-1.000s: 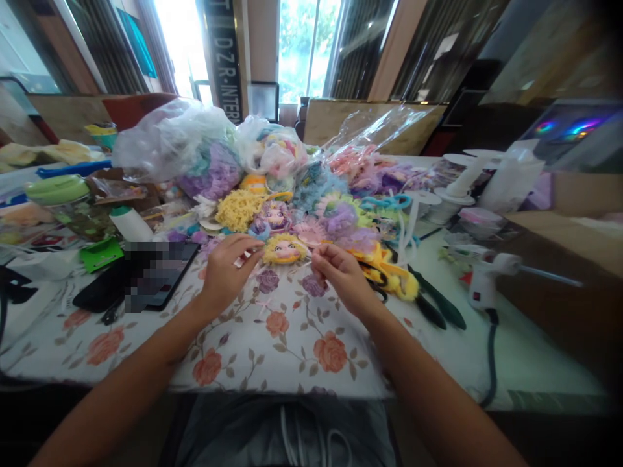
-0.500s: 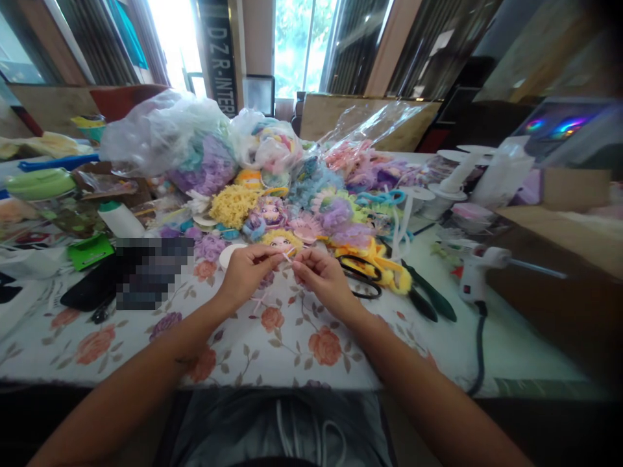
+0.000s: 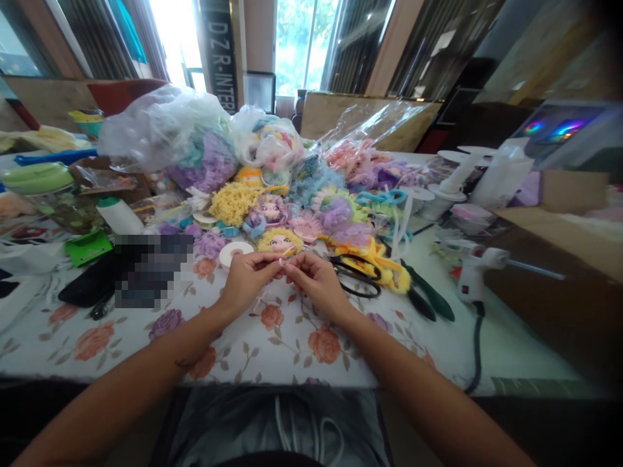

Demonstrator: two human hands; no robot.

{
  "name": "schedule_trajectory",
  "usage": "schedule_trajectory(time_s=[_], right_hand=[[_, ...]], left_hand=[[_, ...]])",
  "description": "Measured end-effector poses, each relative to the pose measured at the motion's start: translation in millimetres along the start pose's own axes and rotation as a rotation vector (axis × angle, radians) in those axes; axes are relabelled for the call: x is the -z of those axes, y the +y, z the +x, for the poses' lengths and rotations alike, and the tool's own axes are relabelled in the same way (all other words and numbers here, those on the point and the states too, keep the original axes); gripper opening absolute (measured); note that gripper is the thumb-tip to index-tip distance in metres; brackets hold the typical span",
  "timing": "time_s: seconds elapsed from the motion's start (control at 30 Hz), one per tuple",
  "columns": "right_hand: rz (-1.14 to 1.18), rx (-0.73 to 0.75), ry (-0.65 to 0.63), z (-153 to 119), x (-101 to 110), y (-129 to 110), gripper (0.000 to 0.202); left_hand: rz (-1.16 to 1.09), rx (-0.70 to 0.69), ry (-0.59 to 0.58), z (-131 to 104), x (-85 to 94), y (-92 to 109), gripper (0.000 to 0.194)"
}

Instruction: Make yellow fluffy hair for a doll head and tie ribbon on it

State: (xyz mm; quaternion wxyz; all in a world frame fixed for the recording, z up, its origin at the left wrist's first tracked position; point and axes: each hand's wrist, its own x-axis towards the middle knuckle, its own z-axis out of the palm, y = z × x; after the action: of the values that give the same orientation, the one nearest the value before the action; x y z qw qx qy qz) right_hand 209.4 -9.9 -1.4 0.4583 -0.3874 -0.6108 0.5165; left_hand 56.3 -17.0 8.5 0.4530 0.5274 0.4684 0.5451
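Note:
Close together over the flowered tablecloth, my left hand (image 3: 249,277) and my right hand (image 3: 317,280) pinch a thin, pale pink ribbon (image 3: 282,263) between thumbs and forefingers. Part of the ribbon is hidden by the fingers, and a loose pink length shows below my left hand. A white spool (image 3: 236,253) lies just behind my left hand. Directly beyond the fingertips is a doll face with yellow curly hair (image 3: 280,241), and behind it a doll head with purple hair (image 3: 268,211). Black-handled scissors (image 3: 360,275) rest to the right of my right hand.
A heap of coloured yarn and plastic bags (image 3: 165,126) fills the back. To the right are green-handled pliers (image 3: 428,295), a white glue gun (image 3: 474,275) with its cord, and a cardboard box (image 3: 549,259). A white thread cone (image 3: 119,216) and green holder (image 3: 87,248) stand left.
My fingertips have come closer together and turned slightly on the ribbon. Both hands have shifted a little, and more of the white spool and the yellow-haired doll face shows.

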Motion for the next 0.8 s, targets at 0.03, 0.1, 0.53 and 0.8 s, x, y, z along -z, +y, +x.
schedule_trajectory(time_s=[0.03,0.1,0.53,0.8], right_hand=[[-0.009,0.002,0.011,0.4,0.5,0.1,0.028],[-0.015,0.008,0.024,1.3,1.5,0.1,0.028],[-0.020,0.027,-0.010,0.5,2.5,0.6,0.028],[-0.144,0.083,-0.007,-1.5,2.7,-5.0,0.023]], left_hand=[[-0.014,0.001,-0.006,-0.2,0.1,-0.6,0.020],[-0.030,-0.005,-0.037,-0.9,0.4,-1.2,0.022],[-0.081,0.014,-0.077,2.9,4.8,-14.1,0.029],[-0.106,0.033,-0.099,6.5,10.7,-9.1,0.027]])
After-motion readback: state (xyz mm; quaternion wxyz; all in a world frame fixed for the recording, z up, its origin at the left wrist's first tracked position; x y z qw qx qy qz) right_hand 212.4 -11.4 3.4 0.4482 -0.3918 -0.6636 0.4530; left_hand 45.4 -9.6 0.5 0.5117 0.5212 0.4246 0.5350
